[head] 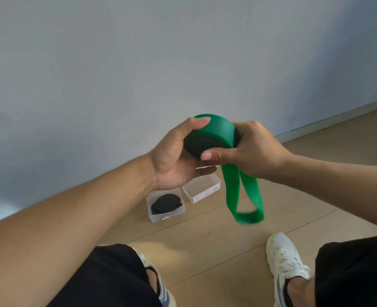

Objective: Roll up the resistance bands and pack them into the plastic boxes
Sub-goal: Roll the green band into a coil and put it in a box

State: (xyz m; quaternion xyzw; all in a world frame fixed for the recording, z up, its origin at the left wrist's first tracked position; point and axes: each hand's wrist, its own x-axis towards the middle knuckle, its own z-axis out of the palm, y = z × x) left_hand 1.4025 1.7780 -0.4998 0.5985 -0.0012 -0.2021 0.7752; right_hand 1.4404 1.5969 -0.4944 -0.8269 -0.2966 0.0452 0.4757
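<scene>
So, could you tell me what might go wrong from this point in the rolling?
1. The green band is only partly rolled and held in mid-air by the left hand and right hand; a slipped grip could let the coil spring loose.
2. Its hanging loop dangles free and may wind on crooked, making a lopsided roll.
3. The empty box looks barely wider than the roll, so a loose coil might not fit. The other box already holds a black band.

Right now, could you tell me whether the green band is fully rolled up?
Not yet: the green resistance band is partly rolled, a loose loop hanging below.
</scene>
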